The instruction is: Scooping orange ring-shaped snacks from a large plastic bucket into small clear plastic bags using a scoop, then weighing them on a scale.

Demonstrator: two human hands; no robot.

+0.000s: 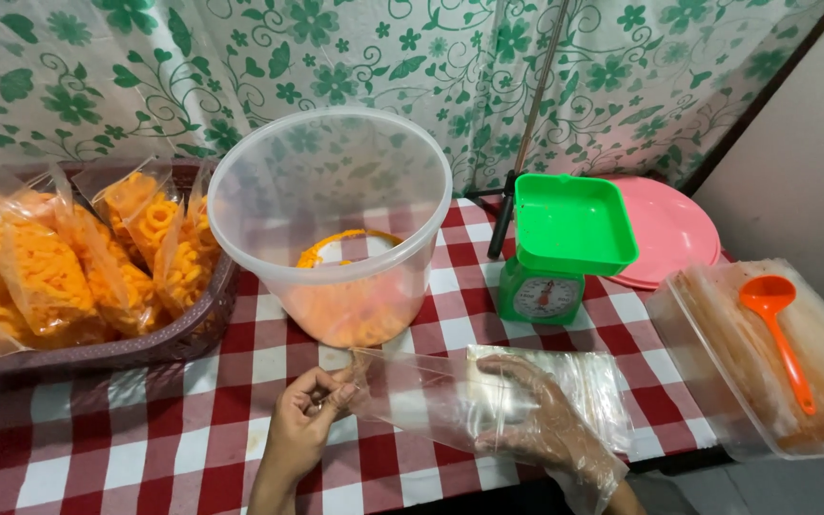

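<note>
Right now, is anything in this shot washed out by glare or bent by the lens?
Head view: soft, even light with faint shadows; sheen on the clear plastic bag and the gloved right hand blurs their edges; the wide lens bows the clear tub and the table edges; the left hand is sharp.

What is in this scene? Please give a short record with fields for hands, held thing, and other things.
left hand: bare, pinches one edge of the clear plastic bag
right hand: in a thin clear glove, flat on the bag
tub: clear, round, a few orange ring snacks at the bottom
basket: brown, holds filled snack bags
scale: green, pan bare
plate: pink, behind the scale
scoop: orange, in a clear container at the right
table: red and white checked cloth
</note>
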